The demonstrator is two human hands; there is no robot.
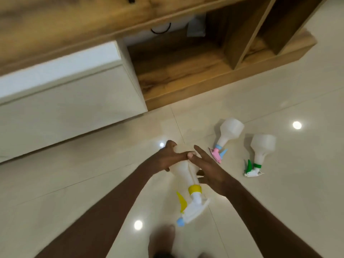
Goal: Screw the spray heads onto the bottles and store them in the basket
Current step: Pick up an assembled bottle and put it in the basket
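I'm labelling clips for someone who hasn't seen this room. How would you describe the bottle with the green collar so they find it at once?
Start from the wooden shelf unit and come down onto the pale tiled floor. Three white spray bottles are there; the bottle with the green collar lies farthest right, untouched. Only its trigger is green, unlike the pink-headed bottle beside it.

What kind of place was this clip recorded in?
Most likely a room in a home, with the work done on the floor. Glossy cream floor tiles reflect ceiling lights, a low wooden shelf unit with open compartments stands along the far side, and a white cabinet front adjoins it.
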